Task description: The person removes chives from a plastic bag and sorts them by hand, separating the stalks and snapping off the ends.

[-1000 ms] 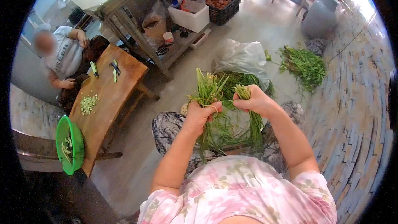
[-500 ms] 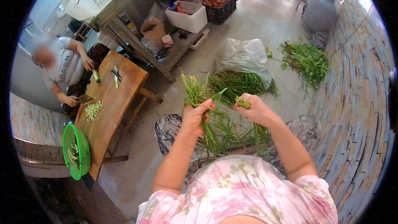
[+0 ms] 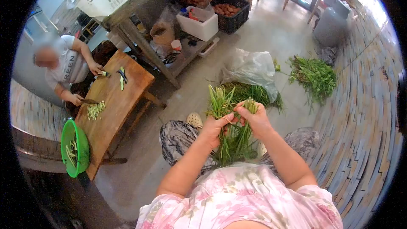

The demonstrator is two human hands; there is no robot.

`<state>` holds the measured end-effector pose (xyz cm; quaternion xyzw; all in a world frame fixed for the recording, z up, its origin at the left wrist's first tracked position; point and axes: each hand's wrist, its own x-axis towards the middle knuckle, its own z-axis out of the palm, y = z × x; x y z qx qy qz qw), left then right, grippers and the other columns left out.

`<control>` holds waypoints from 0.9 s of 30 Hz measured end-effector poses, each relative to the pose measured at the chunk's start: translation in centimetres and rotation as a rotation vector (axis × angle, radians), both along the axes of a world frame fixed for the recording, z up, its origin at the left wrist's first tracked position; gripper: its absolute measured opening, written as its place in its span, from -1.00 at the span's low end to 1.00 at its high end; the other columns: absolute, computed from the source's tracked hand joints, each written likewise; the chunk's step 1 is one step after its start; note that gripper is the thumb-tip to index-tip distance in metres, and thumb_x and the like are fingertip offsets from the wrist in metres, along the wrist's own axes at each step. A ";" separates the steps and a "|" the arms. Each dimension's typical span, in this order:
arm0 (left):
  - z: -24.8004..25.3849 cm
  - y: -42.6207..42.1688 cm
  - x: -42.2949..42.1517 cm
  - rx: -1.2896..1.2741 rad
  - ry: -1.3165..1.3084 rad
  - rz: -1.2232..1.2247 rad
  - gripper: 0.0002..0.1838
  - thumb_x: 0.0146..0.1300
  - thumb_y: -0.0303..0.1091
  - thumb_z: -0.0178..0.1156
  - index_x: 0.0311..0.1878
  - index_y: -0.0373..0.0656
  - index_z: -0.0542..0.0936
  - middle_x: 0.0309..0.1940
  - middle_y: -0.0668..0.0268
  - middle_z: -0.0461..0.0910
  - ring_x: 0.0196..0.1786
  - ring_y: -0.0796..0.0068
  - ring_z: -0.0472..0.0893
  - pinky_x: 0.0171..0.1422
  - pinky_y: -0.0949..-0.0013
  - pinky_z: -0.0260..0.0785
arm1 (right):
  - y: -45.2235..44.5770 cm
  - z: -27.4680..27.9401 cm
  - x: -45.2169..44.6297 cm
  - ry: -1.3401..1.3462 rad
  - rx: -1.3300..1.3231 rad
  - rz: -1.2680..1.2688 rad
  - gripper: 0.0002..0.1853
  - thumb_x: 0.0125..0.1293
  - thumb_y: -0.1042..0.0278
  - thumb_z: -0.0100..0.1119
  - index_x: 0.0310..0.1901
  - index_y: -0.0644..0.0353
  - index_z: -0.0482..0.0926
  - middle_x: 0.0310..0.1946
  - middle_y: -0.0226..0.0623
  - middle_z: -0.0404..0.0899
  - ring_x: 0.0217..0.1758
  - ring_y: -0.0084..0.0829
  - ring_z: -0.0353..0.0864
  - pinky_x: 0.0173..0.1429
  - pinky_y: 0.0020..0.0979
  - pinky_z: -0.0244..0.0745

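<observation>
My left hand (image 3: 215,130) is closed round a bunch of long green stalks (image 3: 220,99), whose pale ends point up. Close beside it, my right hand (image 3: 255,121) grips a second bunch of green stalks (image 3: 251,105), its leaves hanging down between my knees. The fingertips of both hands nearly meet in front of my left thumb, near a thin tie round the left bunch. More green stalks (image 3: 246,91) lie on the floor beyond, partly under a clear plastic bag (image 3: 250,68).
Leafy greens (image 3: 313,78) lie on the floor at the right, near a gray gas cylinder (image 3: 331,24). At the left a co-worker (image 3: 70,68) holds a knife at a wooden table (image 3: 127,101) with chopped pieces and a green basket (image 3: 75,148). Crates stand on a low shelf (image 3: 182,57).
My right hand has moved in toward my left hand, and the two bunches are closer together. The co-worker's hand now holds the cut vegetable near the table's far edge.
</observation>
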<state>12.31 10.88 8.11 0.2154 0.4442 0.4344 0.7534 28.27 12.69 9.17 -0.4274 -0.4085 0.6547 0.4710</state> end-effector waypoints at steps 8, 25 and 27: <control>-0.8 0.7 -2.0 0.016 -0.045 0.044 -0.68 0.15 -0.16 0.22 -0.09 -0.09 0.48 -0.28 0.34 0.57 -0.47 0.67 0.39 -0.52 0.58 0.19 | 3.6 1.7 -0.4 -0.076 0.075 -0.014 -0.88 0.18 0.35 0.16 -0.34 0.20 0.49 -0.53 -0.48 0.45 -0.50 -0.64 0.37 -0.43 -0.57 0.29; -0.5 0.8 -4.1 0.154 0.256 0.096 -0.71 0.09 -0.33 0.27 -0.13 -0.20 0.51 -0.30 0.39 0.55 -0.27 0.56 0.48 -0.20 0.44 0.31 | 6.2 0.4 -4.7 0.007 0.024 0.206 -0.87 0.09 0.40 0.26 -0.38 0.24 0.53 -0.60 -0.51 0.44 -0.57 -0.64 0.36 -0.47 -0.55 0.27; 0.5 0.5 -3.5 0.128 0.272 0.118 -0.72 0.09 -0.33 0.28 -0.15 -0.20 0.51 -0.31 0.39 0.56 -0.29 0.58 0.46 -0.23 0.44 0.29 | 6.1 0.4 -3.9 0.031 0.023 0.222 -0.88 0.11 0.40 0.25 -0.37 0.23 0.53 -0.61 -0.51 0.44 -0.58 -0.64 0.35 -0.47 -0.54 0.27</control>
